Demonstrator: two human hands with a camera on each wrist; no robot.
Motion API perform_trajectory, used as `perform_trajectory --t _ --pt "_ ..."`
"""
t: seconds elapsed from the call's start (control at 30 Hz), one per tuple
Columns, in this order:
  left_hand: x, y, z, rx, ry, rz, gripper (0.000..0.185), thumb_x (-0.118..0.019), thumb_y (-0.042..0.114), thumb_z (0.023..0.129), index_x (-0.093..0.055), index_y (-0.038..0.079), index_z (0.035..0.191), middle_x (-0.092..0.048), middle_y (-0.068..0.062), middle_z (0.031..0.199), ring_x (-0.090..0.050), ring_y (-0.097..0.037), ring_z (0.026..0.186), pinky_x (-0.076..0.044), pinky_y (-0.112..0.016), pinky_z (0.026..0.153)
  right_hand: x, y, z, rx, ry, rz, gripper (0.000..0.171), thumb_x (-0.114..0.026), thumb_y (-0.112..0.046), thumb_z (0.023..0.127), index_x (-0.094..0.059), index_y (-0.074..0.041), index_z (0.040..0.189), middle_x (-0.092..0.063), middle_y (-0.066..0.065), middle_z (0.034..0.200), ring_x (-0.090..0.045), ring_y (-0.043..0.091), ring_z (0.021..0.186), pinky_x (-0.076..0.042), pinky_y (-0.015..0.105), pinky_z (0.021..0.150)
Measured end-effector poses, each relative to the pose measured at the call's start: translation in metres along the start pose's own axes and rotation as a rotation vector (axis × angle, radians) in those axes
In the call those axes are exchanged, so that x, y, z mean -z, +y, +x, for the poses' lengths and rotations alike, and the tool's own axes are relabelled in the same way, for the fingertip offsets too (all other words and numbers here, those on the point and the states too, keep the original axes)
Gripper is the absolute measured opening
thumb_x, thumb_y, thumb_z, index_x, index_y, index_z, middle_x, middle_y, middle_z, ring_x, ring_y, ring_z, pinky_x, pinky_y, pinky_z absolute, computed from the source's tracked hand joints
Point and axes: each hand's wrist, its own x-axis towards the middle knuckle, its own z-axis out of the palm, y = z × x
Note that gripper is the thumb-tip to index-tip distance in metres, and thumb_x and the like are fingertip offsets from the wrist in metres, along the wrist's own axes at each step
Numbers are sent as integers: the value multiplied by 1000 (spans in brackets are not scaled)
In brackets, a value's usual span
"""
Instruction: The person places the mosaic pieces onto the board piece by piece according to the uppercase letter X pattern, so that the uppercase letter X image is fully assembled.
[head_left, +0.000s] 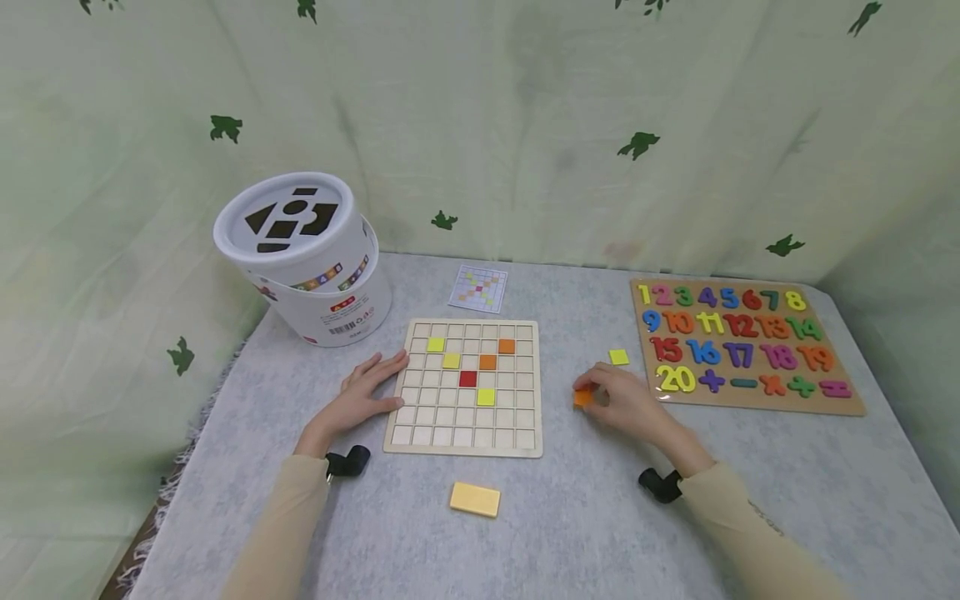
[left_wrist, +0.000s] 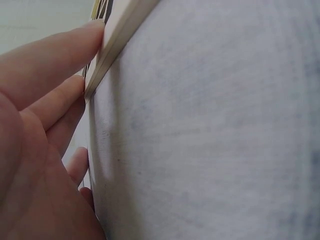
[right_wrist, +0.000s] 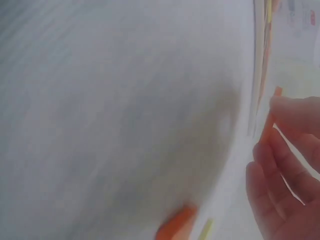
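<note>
My right hand (head_left: 622,400) pinches a small orange square tile (right_wrist: 268,122) between thumb and fingers, to the right of the wooden grid board (head_left: 462,436). Below that hand, in the right wrist view, lies another orange tile (right_wrist: 177,223); a yellow tile (head_left: 618,357) lies just beyond the hand. At the board's left edge rests my left hand (head_left: 363,396), fingers extended and touching the rim. On the grid sit three yellow tiles, two orange tiles and a red tile (head_left: 468,379), arranged mostly along crossing diagonals.
Behind the board lies a printed pattern card (head_left: 478,288). A white tub (head_left: 337,312) with a shape-sorter lid (head_left: 318,236) stands back left. A number puzzle board (head_left: 757,402) lies at right. Near the front is a pale yellow block (head_left: 475,500).
</note>
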Motion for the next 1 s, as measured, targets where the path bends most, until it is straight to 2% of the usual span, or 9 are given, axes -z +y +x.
perform_trajectory --t 0.17,0.43,0.73,1.0 --pt "0 0 0 11 1 4 69 -63 32 83 -28 26 142 -20 12 147 1 -21 135 -1 -56 101 -13 -24 22 57 -18 69 26 -71 -8 75 -64 -8 100 -58 -3 95 -53 12 85 -47 29 73" --pt "-1 -1 1 29 3 5 70 -64 35 82 -28 29 142 -20 13 147 1 -21 135 -1 -57 101 -39 -67 57 120 -83 133 20 -66 -12 80 -64 -11 100 -57 -6 96 -52 9 86 -46 22 74" --pt "0 0 0 28 -7 9 70 -63 35 83 -27 28 142 -19 12 147 2 -21 135 0 -57 101 -64 -102 92 219 -156 19 19 -66 -19 82 -64 -14 100 -56 -8 96 -50 7 88 -41 21 80" --pt "-1 2 2 64 -5 -17 71 -64 33 82 -27 29 142 -18 12 147 4 -21 135 0 -59 99 -82 -109 111 234 -199 -31 16 -65 -21 83 -65 -13 97 -56 -6 92 -50 7 81 -42 19 74"
